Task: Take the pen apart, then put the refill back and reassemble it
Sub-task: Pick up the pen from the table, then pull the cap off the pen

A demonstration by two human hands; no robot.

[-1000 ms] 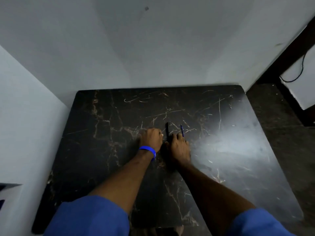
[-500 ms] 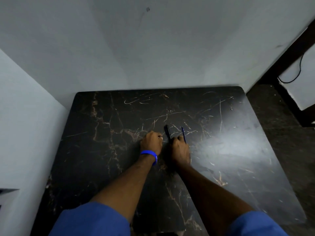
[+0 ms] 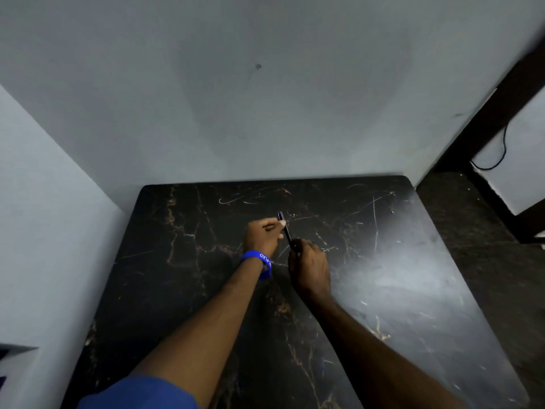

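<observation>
A slim dark pen (image 3: 286, 233) with a bluish top end is held tilted above the black marble table (image 3: 398, 276), near its middle. My left hand (image 3: 262, 237), with a blue wristband, pinches the pen's upper part between thumb and fingers. My right hand (image 3: 309, 268) is closed around the pen's lower end, which is hidden in the fist. I see no separate refill or other loose pen part on the table.
The table stands in a corner of pale walls, one behind it and one along its left side. On the right are a dark floor (image 3: 477, 231), a dark wooden frame (image 3: 501, 113) and a thin black cable (image 3: 498, 154).
The dark pen piece and a thin blue refill stood side by side at my right fingers; now only one tilted pen shows, held by both hands. My left hand moved onto it.
</observation>
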